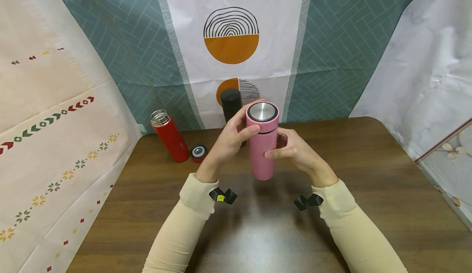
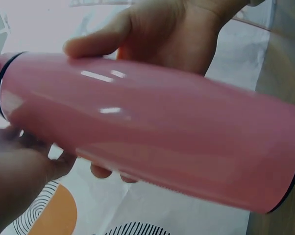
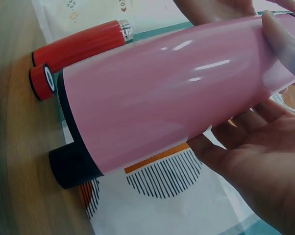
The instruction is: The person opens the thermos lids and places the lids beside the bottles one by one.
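Observation:
A pink thermos bottle (image 1: 262,150) is held upright, apparently just above the wooden table (image 1: 368,166). My left hand (image 1: 231,134) grips its pink lid (image 1: 263,112), which has a silver disc on top, with the thumb across the front. Lower down, my right hand (image 1: 296,150) holds the bottle's body, thumb in front and fingers behind. In the right wrist view the bottle (image 3: 172,88) shows a black base rim, and the right hand's fingers (image 3: 240,127) lie around its side. The lid sits on the bottle; a dark line marks the seam.
Back left, an uncapped red thermos bottle (image 1: 171,139) stands with its steel neck showing. Its red cap (image 1: 199,152) lies beside it, inner side up. Behind my left hand stands a black bottle (image 1: 231,103), partly hidden. Patterned cloths (image 1: 332,51) hang behind the table.

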Demonstrator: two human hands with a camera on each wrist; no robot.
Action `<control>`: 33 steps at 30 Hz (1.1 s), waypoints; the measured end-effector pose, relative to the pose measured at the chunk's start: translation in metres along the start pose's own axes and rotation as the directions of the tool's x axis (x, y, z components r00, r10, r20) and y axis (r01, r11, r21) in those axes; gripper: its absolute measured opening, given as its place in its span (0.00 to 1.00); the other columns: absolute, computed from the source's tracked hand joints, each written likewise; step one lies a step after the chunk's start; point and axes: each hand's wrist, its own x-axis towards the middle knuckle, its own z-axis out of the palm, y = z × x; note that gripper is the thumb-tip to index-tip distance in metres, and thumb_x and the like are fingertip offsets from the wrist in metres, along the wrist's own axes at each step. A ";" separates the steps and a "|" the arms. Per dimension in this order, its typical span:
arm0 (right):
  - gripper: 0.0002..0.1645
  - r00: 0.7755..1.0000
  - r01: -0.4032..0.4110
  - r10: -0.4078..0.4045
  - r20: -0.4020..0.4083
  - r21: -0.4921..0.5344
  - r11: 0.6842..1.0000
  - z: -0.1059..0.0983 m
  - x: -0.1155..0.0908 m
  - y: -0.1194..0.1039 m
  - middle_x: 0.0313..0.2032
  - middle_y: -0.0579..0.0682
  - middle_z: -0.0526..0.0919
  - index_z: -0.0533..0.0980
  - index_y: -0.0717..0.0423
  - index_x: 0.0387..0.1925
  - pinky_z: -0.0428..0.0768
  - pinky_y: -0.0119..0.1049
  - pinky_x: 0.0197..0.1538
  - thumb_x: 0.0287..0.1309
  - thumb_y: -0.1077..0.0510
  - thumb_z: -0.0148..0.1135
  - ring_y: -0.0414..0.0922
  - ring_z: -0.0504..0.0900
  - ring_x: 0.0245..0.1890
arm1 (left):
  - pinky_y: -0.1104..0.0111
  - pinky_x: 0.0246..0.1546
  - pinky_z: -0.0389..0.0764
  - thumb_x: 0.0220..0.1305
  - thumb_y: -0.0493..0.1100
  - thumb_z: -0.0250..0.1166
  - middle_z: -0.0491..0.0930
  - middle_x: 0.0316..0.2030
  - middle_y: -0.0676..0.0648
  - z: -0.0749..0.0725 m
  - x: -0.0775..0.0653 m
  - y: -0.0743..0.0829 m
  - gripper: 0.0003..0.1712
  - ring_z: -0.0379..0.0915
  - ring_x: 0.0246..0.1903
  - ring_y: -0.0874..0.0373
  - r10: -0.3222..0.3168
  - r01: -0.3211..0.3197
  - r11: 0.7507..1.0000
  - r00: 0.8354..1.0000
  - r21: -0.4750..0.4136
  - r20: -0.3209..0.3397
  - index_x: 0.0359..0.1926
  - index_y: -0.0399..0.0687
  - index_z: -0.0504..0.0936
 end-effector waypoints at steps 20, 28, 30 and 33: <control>0.29 1.000 -0.010 0.010 -0.014 -0.009 1.000 0.000 -0.001 0.001 0.47 0.54 0.86 0.78 0.64 0.58 0.84 0.42 0.52 0.52 0.65 0.72 0.51 0.84 0.47 | 0.62 0.58 0.78 0.54 0.75 0.72 0.73 0.65 0.39 -0.002 0.001 -0.003 0.62 0.72 0.60 0.49 -0.001 0.001 1.000 1.000 -0.010 0.003 0.77 0.43 0.62; 0.31 1.000 -0.008 0.008 -0.014 -0.012 1.000 0.001 0.000 0.000 0.48 0.55 0.86 0.78 0.65 0.59 0.84 0.42 0.52 0.52 0.66 0.72 0.52 0.84 0.47 | 0.63 0.61 0.76 0.52 0.71 0.77 0.71 0.65 0.40 0.005 0.000 -0.002 0.61 0.71 0.61 0.48 0.043 -0.046 0.998 0.996 -0.033 -0.075 0.75 0.44 0.62; 0.31 1.000 -0.009 0.008 -0.016 -0.014 1.000 0.001 0.000 0.000 0.48 0.55 0.86 0.78 0.65 0.59 0.84 0.42 0.52 0.52 0.66 0.72 0.52 0.84 0.47 | 0.61 0.62 0.76 0.53 0.71 0.76 0.70 0.66 0.40 0.004 0.000 -0.001 0.60 0.70 0.62 0.48 0.041 -0.043 0.999 0.997 -0.033 -0.059 0.76 0.45 0.61; 0.31 1.000 -0.013 0.012 -0.016 -0.018 1.000 0.001 0.000 -0.001 0.48 0.55 0.86 0.77 0.65 0.59 0.84 0.42 0.53 0.51 0.66 0.72 0.53 0.84 0.48 | 0.61 0.61 0.77 0.55 0.73 0.73 0.70 0.68 0.41 0.001 0.000 0.001 0.61 0.70 0.63 0.48 0.035 -0.035 0.999 0.999 -0.013 -0.026 0.78 0.47 0.60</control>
